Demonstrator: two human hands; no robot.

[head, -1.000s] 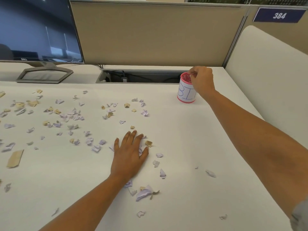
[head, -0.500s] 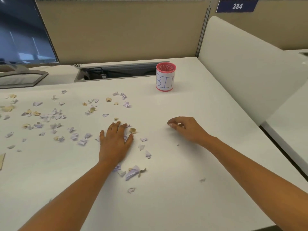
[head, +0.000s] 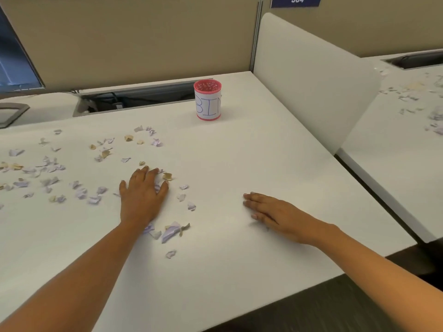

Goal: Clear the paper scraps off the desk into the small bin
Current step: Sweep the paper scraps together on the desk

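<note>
Several lilac and tan paper scraps [head: 79, 168] lie scattered over the left half of the white desk [head: 239, 164]. The small pink bin [head: 207, 99], labelled BIN and holding scraps, stands upright at the back of the desk. My left hand [head: 142, 196] lies flat, palm down, on a cluster of scraps, with more scraps [head: 171, 232] beside its wrist. My right hand [head: 275, 213] lies flat on the desk to the right, fingers straight and pointing left, well in front of the bin. Whether a scrap lies under it I cannot see.
A monitor [head: 14, 65] and its stand [head: 10, 113] are at the far left. A cable slot [head: 136, 97] runs along the back. A white divider panel [head: 311, 77] borders the right side; the neighbouring desk [head: 407, 121] holds more scraps. The desk's front edge is near.
My right hand left the bin's rim, came down onto the desk, then flattened with fingers straight. My left hand stayed on the scraps. The view swung to the right.
</note>
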